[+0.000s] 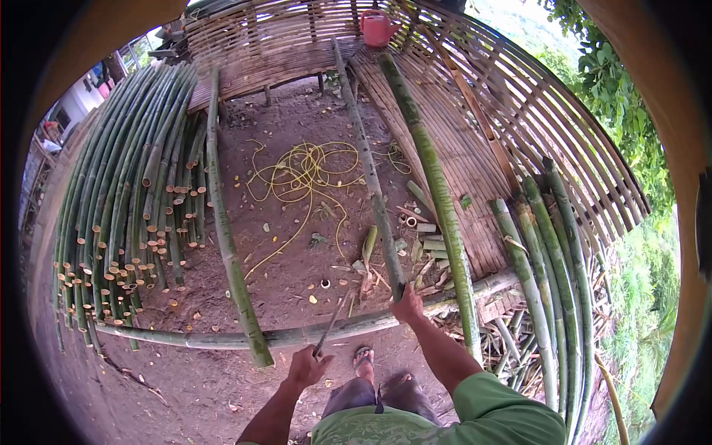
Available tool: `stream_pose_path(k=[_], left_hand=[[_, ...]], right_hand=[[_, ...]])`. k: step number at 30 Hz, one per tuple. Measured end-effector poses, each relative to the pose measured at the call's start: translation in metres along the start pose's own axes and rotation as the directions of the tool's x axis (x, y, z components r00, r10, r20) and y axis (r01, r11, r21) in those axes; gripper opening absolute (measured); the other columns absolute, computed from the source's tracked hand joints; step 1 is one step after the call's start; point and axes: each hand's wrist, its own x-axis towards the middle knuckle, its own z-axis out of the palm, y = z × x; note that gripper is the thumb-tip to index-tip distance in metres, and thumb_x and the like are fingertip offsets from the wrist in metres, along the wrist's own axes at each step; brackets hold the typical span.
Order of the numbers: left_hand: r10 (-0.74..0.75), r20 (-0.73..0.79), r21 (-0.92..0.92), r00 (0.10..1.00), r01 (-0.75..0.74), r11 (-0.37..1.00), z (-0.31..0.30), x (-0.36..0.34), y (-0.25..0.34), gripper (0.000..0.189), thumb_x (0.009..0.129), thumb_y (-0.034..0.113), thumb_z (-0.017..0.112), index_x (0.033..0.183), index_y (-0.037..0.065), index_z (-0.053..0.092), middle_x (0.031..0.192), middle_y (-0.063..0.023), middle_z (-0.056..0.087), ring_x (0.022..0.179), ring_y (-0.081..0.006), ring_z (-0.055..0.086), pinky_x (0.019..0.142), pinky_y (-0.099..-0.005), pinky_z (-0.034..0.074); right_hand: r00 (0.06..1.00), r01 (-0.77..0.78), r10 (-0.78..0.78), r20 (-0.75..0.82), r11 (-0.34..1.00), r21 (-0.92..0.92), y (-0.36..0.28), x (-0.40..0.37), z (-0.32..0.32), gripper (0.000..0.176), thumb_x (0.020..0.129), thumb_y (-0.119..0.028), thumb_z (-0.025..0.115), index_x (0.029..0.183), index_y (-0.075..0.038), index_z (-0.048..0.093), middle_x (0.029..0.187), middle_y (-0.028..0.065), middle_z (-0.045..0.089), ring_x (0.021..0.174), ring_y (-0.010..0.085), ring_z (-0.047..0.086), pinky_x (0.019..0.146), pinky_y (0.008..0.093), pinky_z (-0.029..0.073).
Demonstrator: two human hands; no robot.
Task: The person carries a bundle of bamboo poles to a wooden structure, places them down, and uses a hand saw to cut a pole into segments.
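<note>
My left hand [308, 366] is closed round the handle of a long-bladed knife [334, 320], its blade pointing up and away from me. My right hand [407, 305] is wrapped round the near end of a bamboo pole [368, 159], which slopes away to the slatted bamboo platform at the back. Beneath that end runs a crosswise bamboo pole [200, 340]. Another green bamboo pole [224, 215] rests over it on the left. A thicker green bamboo pole [434, 178] lies to the right of my right hand.
A large stack of cut bamboo [137, 170] fills the left side. Tangled yellow rope [308, 167] and bamboo offcuts [432, 245] lie on the dirt. A slatted bamboo bench [445, 141] holds a red watering can [377, 30]. More bamboo poles [552, 274] lean at right.
</note>
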Motion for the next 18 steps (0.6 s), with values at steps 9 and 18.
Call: stream_pose_path(k=[9, 18], left_hand=[[-0.056, 0.048, -0.045, 0.997, 0.058, 0.997, 0.002, -0.019, -0.003, 0.047, 0.076, 0.045, 0.074, 0.082, 0.001, 0.058, 0.062, -0.0146, 0.059, 0.058, -0.0307, 0.061, 0.055, -0.0393, 0.048], [0.017, 0.001, -0.062, 1.000, -0.017, 0.998, 0.014, -0.003, 0.033, 0.042, 0.076, 0.040, 0.076, 0.082, 0.002, 0.060, 0.062, -0.0108, 0.057, 0.056, -0.0222, 0.057, 0.055, -0.0348, 0.047]], right_hand=[[0.989, -0.115, 0.120, 0.088, 0.992, -0.058, 0.056, -0.122, 0.026, 0.056, 0.077, -0.029, 0.065, 0.120, -0.007, 0.037, 0.109, 0.0250, 0.059, 0.103, 0.0429, 0.058, 0.089, 0.0496, 0.045], [0.988, -0.072, 0.074, 0.138, 0.997, -0.025, 0.070, -0.102, 0.016, 0.061, 0.072, -0.025, 0.068, 0.121, -0.006, 0.037, 0.102, 0.0268, 0.062, 0.097, 0.0437, 0.061, 0.084, 0.0497, 0.048]])
